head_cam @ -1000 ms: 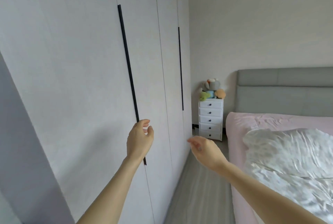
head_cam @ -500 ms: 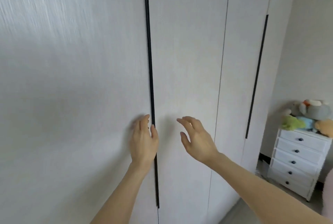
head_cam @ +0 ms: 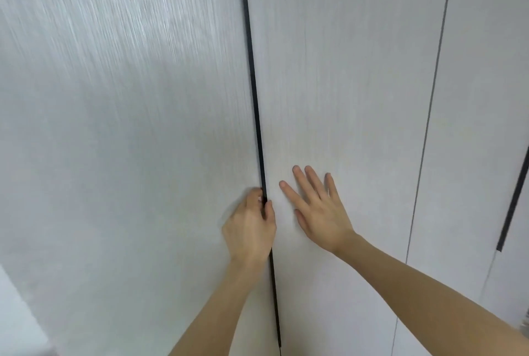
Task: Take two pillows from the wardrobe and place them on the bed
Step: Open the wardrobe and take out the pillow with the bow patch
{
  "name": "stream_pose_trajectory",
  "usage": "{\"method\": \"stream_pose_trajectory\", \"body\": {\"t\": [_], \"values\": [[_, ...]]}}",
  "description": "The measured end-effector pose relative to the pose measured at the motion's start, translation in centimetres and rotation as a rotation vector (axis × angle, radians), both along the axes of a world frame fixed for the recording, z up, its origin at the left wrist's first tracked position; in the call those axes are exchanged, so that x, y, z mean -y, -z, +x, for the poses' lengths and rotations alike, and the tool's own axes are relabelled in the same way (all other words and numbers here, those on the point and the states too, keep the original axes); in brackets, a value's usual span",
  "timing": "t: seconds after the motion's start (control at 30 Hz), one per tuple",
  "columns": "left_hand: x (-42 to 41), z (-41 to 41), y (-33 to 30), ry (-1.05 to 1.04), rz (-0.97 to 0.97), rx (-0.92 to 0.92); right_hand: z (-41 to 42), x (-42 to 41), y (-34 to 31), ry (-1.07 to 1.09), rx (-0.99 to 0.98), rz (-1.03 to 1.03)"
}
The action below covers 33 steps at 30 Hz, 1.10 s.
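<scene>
Fingers [head_cam: 254, 198] of the left hand [head_cam: 249, 229] curl round the black handle strip [head_cam: 254, 92] at a door edge of the wardrobe [head_cam: 128, 126] — pinching it. The right hand [head_cam: 317, 209] lies flat on the neighbouring door [head_cam: 343, 69], fingers spread. The doors stand closed; the pillows are hidden from view.

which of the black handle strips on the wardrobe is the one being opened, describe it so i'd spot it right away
Start from the pale wardrobe that fills the view. Near the middle, a long black strip runs from the top edge down between two door panels. The left hand holds it, with the right hand flat on the door beside it; the other black strip, at the far right edge, is untouched.
</scene>
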<state>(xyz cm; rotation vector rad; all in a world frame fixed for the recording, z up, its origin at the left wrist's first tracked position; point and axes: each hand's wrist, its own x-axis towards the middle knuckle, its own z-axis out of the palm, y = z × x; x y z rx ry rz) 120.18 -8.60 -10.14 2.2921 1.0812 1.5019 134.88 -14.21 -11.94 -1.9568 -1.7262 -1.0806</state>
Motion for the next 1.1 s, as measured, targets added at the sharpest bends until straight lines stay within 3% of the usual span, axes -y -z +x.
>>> {"method": "stream_pose_trajectory", "body": {"t": [0.33, 0.6, 0.9, 1.1], "values": [[2.5, 3.0, 0.1, -0.267, -0.134, 0.039, 3.9, 0.6, 0.2, -0.242, 0.049, -0.065], [7.7, 0.4, -0.2, -0.277, -0.134, 0.019, 3.3, 3.6, 0.5, -0.599, -0.321, -0.113], [17.7, -7.7, 0.3, -0.231, -0.152, 0.164, -5.0, 7.6, 0.9, -1.132, -0.379, -0.293], [22.7, -14.1, 0.8, -0.319, -0.181, 0.243, -13.1, 8.9, 1.2, -1.451, -0.363, -0.366]]}}
